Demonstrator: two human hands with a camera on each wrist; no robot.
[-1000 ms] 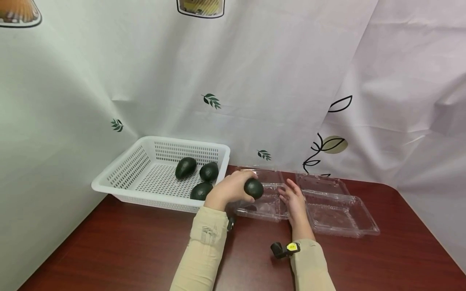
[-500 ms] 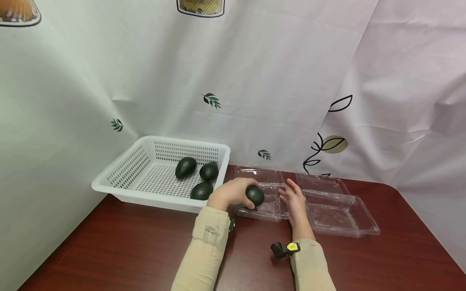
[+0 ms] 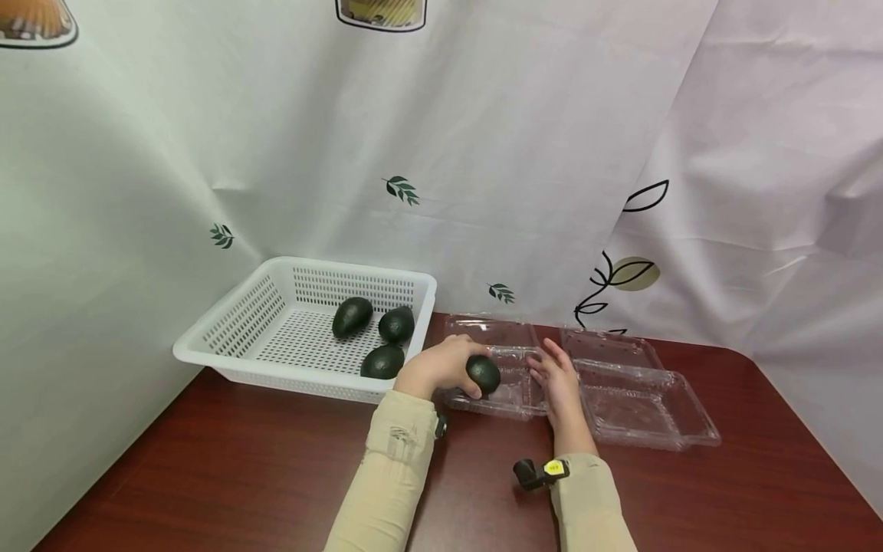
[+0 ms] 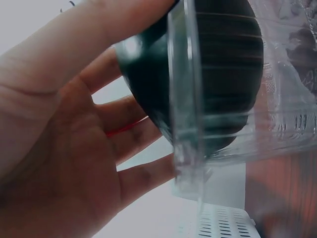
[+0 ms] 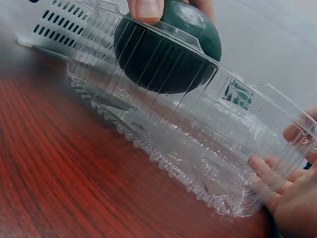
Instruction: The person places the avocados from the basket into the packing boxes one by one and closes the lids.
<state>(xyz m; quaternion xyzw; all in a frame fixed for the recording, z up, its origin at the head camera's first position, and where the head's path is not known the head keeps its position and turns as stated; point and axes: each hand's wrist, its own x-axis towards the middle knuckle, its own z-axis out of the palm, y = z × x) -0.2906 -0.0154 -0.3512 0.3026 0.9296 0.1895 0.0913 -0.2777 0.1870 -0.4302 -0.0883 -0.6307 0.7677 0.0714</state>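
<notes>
A dark green avocado (image 3: 484,374) is held by my left hand (image 3: 444,364), fingers and thumb curled about it. It hangs partly below the rim of a hinged clear plastic clamshell box (image 3: 516,392), above the floor of that box in the right wrist view. The left wrist view shows the avocado (image 4: 223,74) through the box wall, with the left thumb on its upper side. My right hand (image 3: 562,391) rests at the box's right end, its fingers extended against the clear wall. The box lid (image 3: 493,331) lies folded back behind.
To the left stands a white perforated basket (image 3: 290,385) with three avocados (image 3: 352,317) in its right part. A second clear clamshell box (image 3: 638,414) lies open on the right of the reddish-brown table (image 3: 476,491). A white printed sheet (image 3: 524,153) hangs behind.
My left hand has moved slightly right and downward, lowering the avocado into the left clear box. My right hand keeps its place at the box's right end.
</notes>
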